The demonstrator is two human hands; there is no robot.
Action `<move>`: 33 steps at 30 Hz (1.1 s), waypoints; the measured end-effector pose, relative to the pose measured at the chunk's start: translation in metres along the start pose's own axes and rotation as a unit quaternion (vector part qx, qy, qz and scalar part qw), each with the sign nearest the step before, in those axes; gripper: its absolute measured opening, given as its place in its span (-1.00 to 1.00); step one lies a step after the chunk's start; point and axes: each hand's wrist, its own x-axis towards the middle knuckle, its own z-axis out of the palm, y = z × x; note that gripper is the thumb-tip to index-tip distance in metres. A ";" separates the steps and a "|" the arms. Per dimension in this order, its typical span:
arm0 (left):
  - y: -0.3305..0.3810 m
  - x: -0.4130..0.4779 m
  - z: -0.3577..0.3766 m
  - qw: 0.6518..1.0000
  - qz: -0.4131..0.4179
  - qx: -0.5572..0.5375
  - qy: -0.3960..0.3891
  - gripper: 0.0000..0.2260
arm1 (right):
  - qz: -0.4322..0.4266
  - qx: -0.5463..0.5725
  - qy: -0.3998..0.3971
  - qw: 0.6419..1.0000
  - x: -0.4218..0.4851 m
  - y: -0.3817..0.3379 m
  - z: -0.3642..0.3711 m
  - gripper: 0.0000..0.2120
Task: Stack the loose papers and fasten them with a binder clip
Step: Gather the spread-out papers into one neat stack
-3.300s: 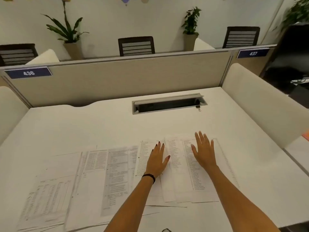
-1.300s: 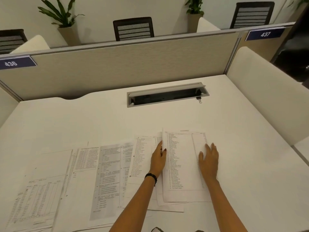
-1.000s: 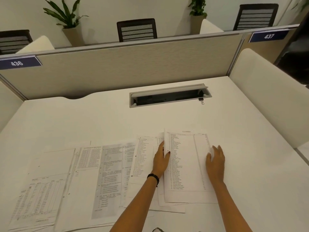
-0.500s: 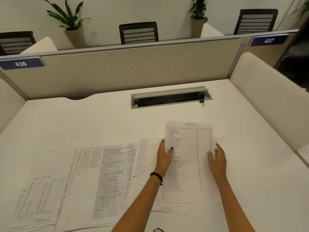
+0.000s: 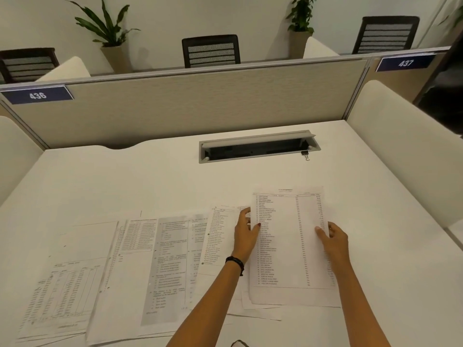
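Note:
A printed sheet with a long list (image 5: 288, 241) is held at both side edges, its far end lifted off the white desk (image 5: 125, 176). My left hand (image 5: 245, 234) grips its left edge and my right hand (image 5: 332, 237) grips its right edge. Under it lie a few more sheets (image 5: 253, 311). Several other loose papers (image 5: 140, 266) are spread in an overlapping row to the left. A small black binder clip (image 5: 305, 154) rests far off beside the cable slot's right end.
A grey cable slot (image 5: 258, 147) with an open lid is set in the desk's far middle. Beige partition panels (image 5: 200, 103) close the back, with white side dividers (image 5: 400, 151) on the right and left. Chairs and potted plants stand beyond.
My hands went from lying flat on the papers to gripping the list sheet's edges. The sheet has slid away from me and its far end has risen.

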 end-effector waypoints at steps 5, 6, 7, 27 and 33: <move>-0.011 0.004 -0.010 0.999 -0.014 0.022 0.038 -0.66 | -0.013 -0.044 0.009 0.999 0.000 0.012 -0.003 -0.85; -0.012 0.004 -0.012 0.998 -0.014 0.028 0.047 -0.66 | -0.017 -0.052 0.010 0.998 -0.001 0.012 -0.002 -0.84; -0.012 0.004 -0.014 0.998 -0.008 0.038 0.059 -0.66 | -0.020 -0.056 0.012 0.998 -0.002 0.012 -0.001 -0.83; -0.031 0.013 -0.081 0.979 -0.008 0.174 0.104 -0.46 | -0.056 -0.063 0.018 0.996 -0.018 0.015 0.019 -0.46; -0.037 0.002 -0.061 0.971 0.060 0.228 0.030 -0.51 | -0.091 -0.108 0.027 0.990 -0.028 0.018 0.035 -0.48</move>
